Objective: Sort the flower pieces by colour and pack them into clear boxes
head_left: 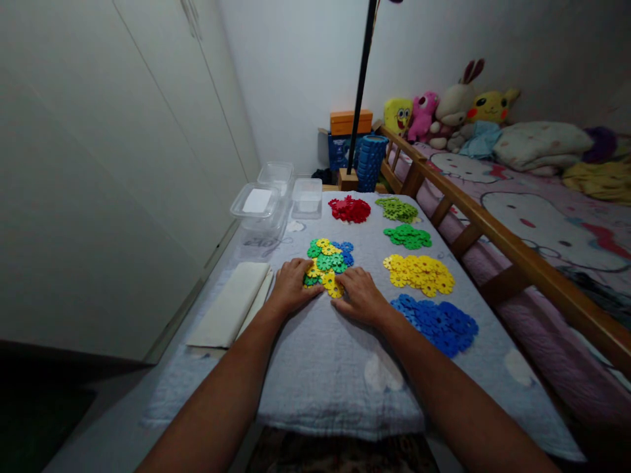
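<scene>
A mixed pile of flower-shaped plastic pieces (329, 261), yellow, green and blue, lay on the cloth-covered surface (325, 387) between the two hands. The left hand (294, 286) rested against the pile's left side and the right hand (359, 294) against its near right edge, by some yellow pieces. Both had their fingers bent around the pile; whether either one pinched a piece could not be told.

To the right of the right hand lay a yellow pile (422, 274), with a green pile (408, 236) and a light green pile (398, 210) farther off beyond it. A blue pile (444, 326) sat nearer the person, just beside the right forearm, which hid part of its edge. Ahead of the hands, a little to the right, was a red pile (350, 209).

Left of the left hand, a folded pale sheet (229, 305) took up the space beside the forearm. Past it, ahead and to the left, stood clear plastic boxes (307, 199). Farther ahead rose a black pole (362, 85), next to a blue roller (371, 164). A wooden bed rail (473, 213) bounded the right side, well apart from the hands.
</scene>
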Action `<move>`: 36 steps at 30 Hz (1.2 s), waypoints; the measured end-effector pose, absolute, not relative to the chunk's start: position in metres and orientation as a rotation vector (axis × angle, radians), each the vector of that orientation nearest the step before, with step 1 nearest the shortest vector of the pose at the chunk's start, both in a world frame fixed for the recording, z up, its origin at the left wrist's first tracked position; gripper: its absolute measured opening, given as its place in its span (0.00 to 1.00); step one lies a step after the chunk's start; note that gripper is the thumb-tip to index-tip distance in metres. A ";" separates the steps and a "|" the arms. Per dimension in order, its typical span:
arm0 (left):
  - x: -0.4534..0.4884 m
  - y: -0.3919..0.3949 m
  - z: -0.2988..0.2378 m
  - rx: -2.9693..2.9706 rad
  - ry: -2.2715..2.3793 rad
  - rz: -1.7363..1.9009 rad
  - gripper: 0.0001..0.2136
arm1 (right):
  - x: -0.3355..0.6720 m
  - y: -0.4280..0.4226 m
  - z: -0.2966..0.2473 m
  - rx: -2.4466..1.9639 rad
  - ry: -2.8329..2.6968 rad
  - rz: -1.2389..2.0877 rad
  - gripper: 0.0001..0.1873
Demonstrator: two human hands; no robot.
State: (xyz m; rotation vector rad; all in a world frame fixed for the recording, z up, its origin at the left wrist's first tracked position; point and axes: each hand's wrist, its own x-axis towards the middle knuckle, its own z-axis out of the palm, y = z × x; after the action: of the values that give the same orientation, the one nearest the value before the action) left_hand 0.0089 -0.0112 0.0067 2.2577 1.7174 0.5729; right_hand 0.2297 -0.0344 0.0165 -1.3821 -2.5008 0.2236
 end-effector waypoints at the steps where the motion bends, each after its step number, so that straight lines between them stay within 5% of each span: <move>1: 0.009 -0.011 0.007 2.256 1.718 0.571 0.28 | 0.229 -0.035 0.016 -1.389 -2.498 0.215 0.19; 22: 0.008 -0.009 0.005 2.266 1.710 0.577 0.27 | 0.243 -0.030 0.025 -1.436 -2.420 0.179 0.16; 36: 0.008 -0.009 0.007 2.265 1.700 0.559 0.26 | 0.381 -0.004 0.026 -1.961 -1.945 -0.116 0.16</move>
State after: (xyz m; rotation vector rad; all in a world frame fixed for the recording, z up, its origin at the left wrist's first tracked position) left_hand 0.0079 -0.0090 0.0066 2.2650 1.7004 0.5587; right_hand 0.3806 -0.0039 0.0258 -1.9607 -1.9455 -0.1158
